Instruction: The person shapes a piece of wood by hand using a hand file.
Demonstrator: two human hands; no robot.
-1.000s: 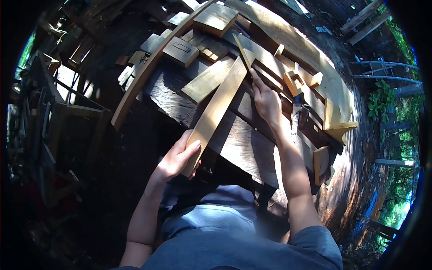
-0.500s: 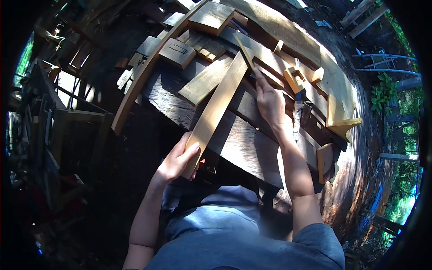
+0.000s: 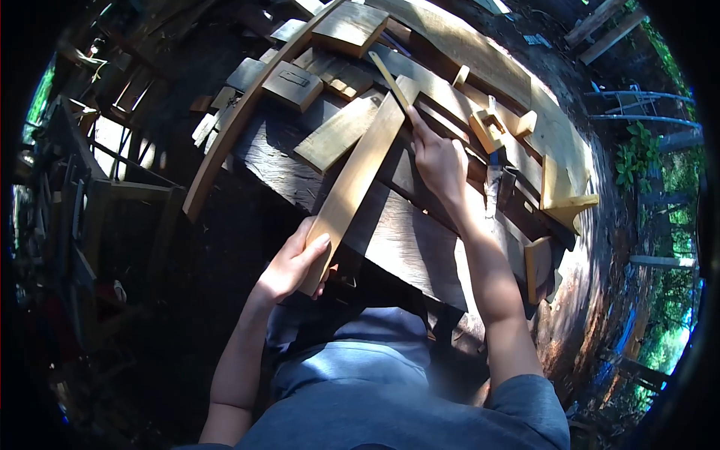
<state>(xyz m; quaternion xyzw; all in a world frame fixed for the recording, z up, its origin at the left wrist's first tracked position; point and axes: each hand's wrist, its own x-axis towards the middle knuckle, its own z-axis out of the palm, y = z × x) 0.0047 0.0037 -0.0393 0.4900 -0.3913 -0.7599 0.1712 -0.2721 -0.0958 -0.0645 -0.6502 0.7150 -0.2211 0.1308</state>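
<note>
And here, centre of the frame, the long board [image 3: 352, 184] runs at a slant from lower left to upper right, its near end in the left hand [image 3: 291, 262]. Thumb on top, fingers underneath: that's a firm clamp. Up at the far end, the right hand [image 3: 444, 166] has the narrow wooden strip [image 3: 384, 73] pinched by its lower end, index finger reaching along it. The hands are well apart, one at each end of the board.

The step in hand looks like setting the strip across the board's far end, perhaps to check or mark it; whether the two actually touch, I can't tell. A next move here calls for a steady left grip and fine control of the strip's angle from the right.

So the board lies between the hands, its far end just beside the right fingertips, above the workbench [image 3: 397, 240]. A shorter board [image 3: 339, 133] sits just left of it, and the wooden hand plane [image 3: 487, 131] lies beyond the right hand, upper right of centre.
</note>
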